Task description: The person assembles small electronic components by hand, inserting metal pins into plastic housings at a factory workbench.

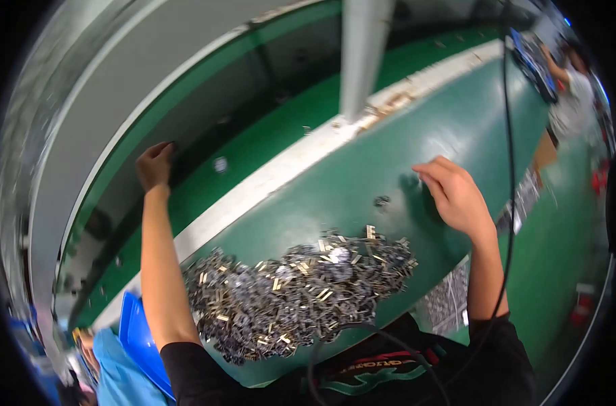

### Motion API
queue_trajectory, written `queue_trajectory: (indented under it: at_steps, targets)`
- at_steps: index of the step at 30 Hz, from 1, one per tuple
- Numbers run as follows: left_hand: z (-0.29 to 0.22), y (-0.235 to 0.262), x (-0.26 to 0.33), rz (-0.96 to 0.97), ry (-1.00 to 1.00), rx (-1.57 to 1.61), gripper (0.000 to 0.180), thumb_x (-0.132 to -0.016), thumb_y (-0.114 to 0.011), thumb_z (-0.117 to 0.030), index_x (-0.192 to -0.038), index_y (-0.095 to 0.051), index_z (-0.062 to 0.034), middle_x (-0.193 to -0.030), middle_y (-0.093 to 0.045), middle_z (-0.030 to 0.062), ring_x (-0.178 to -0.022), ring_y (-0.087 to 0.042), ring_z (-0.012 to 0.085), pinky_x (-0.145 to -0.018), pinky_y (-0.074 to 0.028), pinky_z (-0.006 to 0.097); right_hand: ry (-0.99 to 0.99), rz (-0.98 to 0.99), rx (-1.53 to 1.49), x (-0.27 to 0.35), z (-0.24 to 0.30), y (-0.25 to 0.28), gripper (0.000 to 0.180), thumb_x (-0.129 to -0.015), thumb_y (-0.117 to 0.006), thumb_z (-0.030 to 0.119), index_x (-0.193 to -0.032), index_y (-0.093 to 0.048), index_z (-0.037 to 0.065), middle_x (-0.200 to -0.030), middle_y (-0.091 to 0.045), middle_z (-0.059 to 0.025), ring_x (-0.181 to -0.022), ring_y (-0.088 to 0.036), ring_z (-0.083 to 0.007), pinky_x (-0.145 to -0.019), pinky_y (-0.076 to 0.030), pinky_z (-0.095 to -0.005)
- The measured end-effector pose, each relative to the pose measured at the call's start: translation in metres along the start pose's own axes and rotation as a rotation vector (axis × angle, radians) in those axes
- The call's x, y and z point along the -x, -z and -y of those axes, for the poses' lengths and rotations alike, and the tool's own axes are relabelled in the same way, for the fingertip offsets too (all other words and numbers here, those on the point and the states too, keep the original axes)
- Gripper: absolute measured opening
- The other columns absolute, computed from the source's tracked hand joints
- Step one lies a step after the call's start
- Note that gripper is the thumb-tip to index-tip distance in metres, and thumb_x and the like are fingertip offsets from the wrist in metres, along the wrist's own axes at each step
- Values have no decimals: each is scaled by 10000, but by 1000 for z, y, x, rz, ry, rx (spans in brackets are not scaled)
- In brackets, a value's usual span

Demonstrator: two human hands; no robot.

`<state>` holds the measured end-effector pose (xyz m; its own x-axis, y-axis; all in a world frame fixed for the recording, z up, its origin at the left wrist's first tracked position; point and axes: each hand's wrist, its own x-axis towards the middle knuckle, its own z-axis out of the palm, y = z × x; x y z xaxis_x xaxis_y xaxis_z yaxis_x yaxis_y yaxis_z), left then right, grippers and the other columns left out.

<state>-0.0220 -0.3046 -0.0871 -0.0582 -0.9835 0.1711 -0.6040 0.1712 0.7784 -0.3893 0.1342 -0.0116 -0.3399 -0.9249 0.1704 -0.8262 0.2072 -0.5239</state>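
Observation:
My left hand (154, 167) reaches out over the dark green belt beyond the white ledge. Its fingers are pinched together, and a tiny dark bit shows at their tips, too small to name. Above the green tabletop (321, 186), my right hand (457, 196) is closed in a pinch, thumb and forefinger meeting; whatever they hold, if anything, is not visible. A small cluster of dark metal pieces (381, 201) lies to the left of this hand. Between my forearms spreads a large heap of small silver, dark and brass-coloured metal parts (288, 298), close to my body.
The white ledge (254, 188) divides table from belt (267, 128); a pale post (364, 61) rises from it. One small pale part (220, 164) lies on the belt. A black cable (509, 135) hangs at right. A blue bin (140, 338) stands lower left. Other people sit at both ends.

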Motion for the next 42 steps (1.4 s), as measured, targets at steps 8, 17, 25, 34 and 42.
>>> queue_trajectory:
  at_steps: [8,17,25,34,42]
  targets:
    - [-28,-24,-28,-91,-297,-87,339,-857,-713,-271,-1094,-713,-28,-950,-726,138,-871,-688,241,-784,-533,361,-63,120,-210,-2,9,-17,247,-848,-706,147,-1071,-687,44,-903,-617,-100,-831,-631,-299,-700,-518,-388]
    - [-126,-98,39,294,-538,-379,332,-785,-783,-238,-1057,-728,-56,-984,-681,147,-899,-681,290,-856,-519,383,255,140,-263,-9,5,-50,364,-739,-667,-24,-1080,-706,98,-990,-585,-65,-868,-623,-266,-730,-528,-365]
    - [-161,-18,141,475,-3,267,259,-821,-786,-108,-1015,-676,23,-804,-642,12,-642,-537,55,-553,-398,195,383,-2,-107,-19,4,-55,280,-770,-684,-31,-1043,-687,29,-867,-576,-90,-750,-616,-274,-661,-528,-372]
    - [-144,47,259,453,577,1337,403,-976,-586,-112,-1313,-508,94,-1091,-648,167,-1003,-685,319,-916,-583,330,113,263,-1319,-29,129,-65,156,-853,-696,-39,-1006,-684,-18,-885,-656,-75,-775,-642,-117,-678,-525,-234]
    - [-161,41,299,478,571,1628,420,-974,-537,-24,-1371,-448,76,-1165,-614,164,-1157,-605,259,-1070,-486,338,304,60,-1041,-26,151,-81,161,-810,-723,-40,-965,-700,0,-908,-661,-91,-698,-641,-113,-570,-506,-232]
